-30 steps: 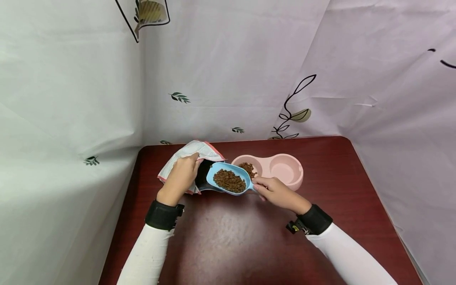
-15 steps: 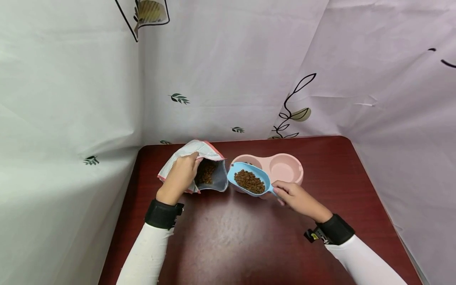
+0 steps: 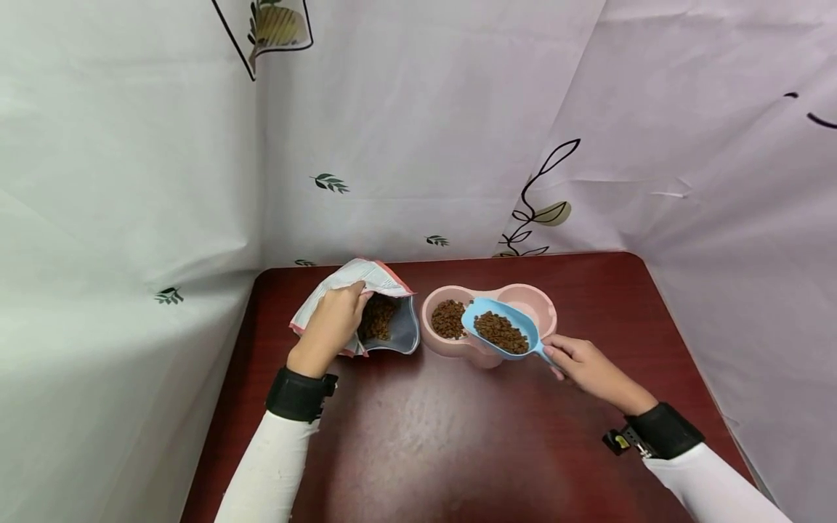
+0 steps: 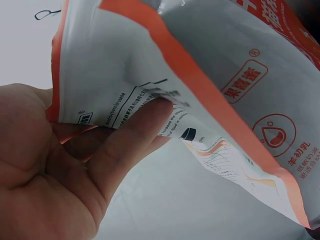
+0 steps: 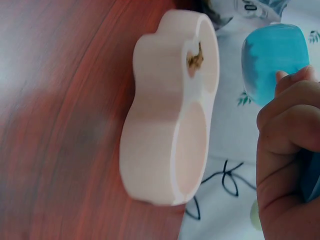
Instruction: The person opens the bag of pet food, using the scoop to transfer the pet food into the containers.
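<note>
My left hand (image 3: 331, 319) pinches the top edge of a white and red pet food bag (image 3: 349, 277), thumb on the printed side in the left wrist view. The bag lies with its mouth to the right, brown kibble (image 3: 378, 317) inside. In my right hand (image 3: 591, 368) is the handle of a light blue scoop (image 3: 527, 325), its fingers curled round it. Kibble (image 3: 500, 332) fills much of the scoop, which hangs over the middle of a pink double bowl (image 5: 155, 85). More kibble (image 3: 447, 319) lies in the bowl's left hollow; the scoop partly covers the right one.
All this stands toward the back of a dark red table (image 3: 405, 443). A pale cloth backdrop (image 3: 418, 131) with leaf prints rises behind the table and along both sides.
My right hand has carried the loaded scoop rightward, from the bag's mouth across the left hollow to the middle of the bowl. My left hand has stayed on the bag.
</note>
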Tool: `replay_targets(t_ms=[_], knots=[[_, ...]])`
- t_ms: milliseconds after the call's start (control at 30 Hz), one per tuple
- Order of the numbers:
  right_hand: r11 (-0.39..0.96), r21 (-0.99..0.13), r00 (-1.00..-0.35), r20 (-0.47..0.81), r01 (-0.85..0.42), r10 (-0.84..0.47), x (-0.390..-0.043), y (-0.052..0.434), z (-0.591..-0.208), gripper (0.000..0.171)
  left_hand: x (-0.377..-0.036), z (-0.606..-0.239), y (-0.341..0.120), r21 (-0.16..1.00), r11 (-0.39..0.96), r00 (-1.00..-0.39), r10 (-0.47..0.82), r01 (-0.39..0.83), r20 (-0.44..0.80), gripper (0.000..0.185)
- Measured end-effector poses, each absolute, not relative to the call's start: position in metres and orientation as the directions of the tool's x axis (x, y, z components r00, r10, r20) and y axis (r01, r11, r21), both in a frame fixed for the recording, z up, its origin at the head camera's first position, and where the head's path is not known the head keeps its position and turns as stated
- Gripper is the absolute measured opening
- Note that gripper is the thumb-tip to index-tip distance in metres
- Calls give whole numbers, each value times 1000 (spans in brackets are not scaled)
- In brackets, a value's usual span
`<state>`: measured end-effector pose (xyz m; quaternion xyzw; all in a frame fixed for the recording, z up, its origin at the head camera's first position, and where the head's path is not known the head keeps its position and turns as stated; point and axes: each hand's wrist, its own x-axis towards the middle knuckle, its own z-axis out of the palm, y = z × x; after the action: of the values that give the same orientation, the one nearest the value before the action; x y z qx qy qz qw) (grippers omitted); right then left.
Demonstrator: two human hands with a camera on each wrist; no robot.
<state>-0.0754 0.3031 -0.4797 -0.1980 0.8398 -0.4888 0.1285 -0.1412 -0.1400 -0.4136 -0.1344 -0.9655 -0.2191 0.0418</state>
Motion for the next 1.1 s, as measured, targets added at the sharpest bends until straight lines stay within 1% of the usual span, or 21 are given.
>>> replay_targets(t_ms=[200, 433, 600, 800, 933, 1100], knots=[[512, -845, -910, -79, -155, -407, -68, 327, -478, 16, -140, -416, -140, 404, 869, -958, 245, 286, 151, 32], [625, -766, -921, -120, -151, -371, -69, 351, -475, 16, -140, -416, -140, 401, 871, -959, 240, 282, 153, 30], [694, -717, -925, -215, -70, -315, -77, 360, -469, 24, -139, -415, -140, 393, 874, -957, 241, 286, 162, 26], [738, -675, -909, -305, -5, -285, -86, 363, -466, 29, -140, -414, -138, 387, 876, -956, 245, 289, 159, 23], [746, -666, -893, -340, 9, -293, -93, 363, -462, 29, -139, -413, -138, 392, 876, -959, 242, 282, 147, 24], [749, -661, -860, -411, 51, -304, -103, 365, -454, 33, -139, -413, -138, 386, 876, -956, 243, 289, 163, 22]])
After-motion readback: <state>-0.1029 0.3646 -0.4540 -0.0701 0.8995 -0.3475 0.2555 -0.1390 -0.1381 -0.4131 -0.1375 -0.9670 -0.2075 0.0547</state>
